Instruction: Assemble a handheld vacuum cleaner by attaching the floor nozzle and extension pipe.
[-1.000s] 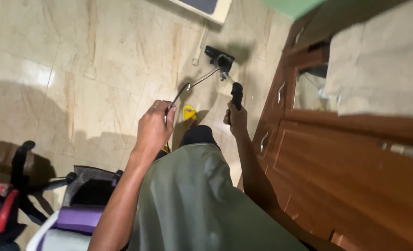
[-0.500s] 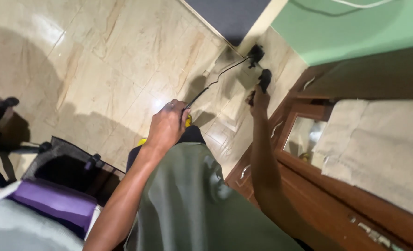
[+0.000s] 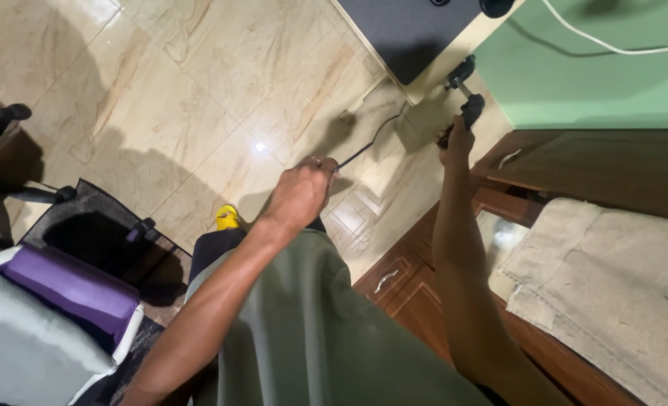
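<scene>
The person stands over a glossy beige tiled floor [image 3: 161, 83], both bare arms stretched forward. The right hand [image 3: 454, 143] is closed around the black handle [image 3: 471, 113] of a small device, held out over the far part of the floor, just beside the corner where the green wall [image 3: 574, 83] meets the wooden cabinet [image 3: 514, 162]; a short rod runs from the handle up to a dark round head [image 3: 460, 73]. A thin black cable [image 3: 371, 143] hangs from that device and runs back toward the near left, ending in the left hand [image 3: 300, 194], whose fingers are curled together around it, pinching the cable at its near end. The two hands are well apart, the cable slack between them above the tiles. Below the left hand a yellow slipper [image 3: 227, 218] shows on the floor. To the near left sits a chair with a purple cushion [image 3: 63, 289], and to the right a beige cloth [image 3: 604, 278] lies over the top of the wooden cabinet. At the far edge a dark mat [image 3: 401, 26] lies on the floor, and a white cord [image 3: 604, 46] trails across the green wall.
</scene>
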